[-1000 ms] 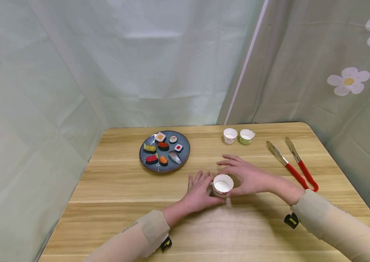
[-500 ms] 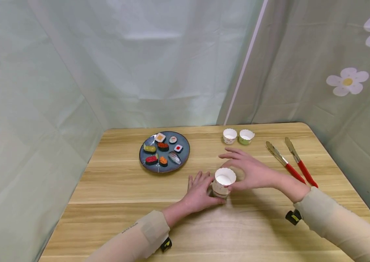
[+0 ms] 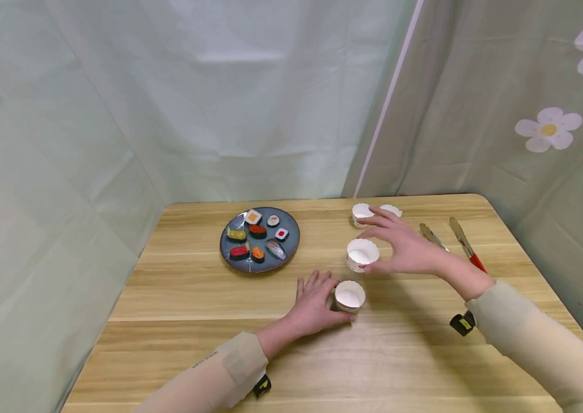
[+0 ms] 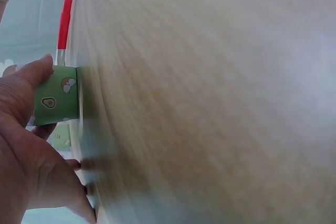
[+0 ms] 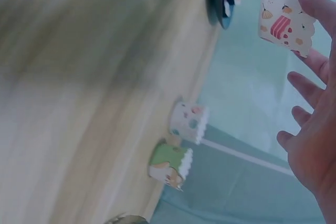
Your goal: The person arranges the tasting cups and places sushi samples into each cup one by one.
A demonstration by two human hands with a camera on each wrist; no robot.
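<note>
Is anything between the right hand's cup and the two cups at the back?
No other object shows between the held cup and them; only the right hand partly covers the white back cup and green back cup in the head view.

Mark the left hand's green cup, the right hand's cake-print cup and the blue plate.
Green avocado-print cup (image 4: 59, 96): left wrist view, its printed side.
Cake-print cup (image 5: 284, 21): right wrist view, its printed side.
Blue plate (image 3: 293, 238): head view, bare surface near rim.
</note>
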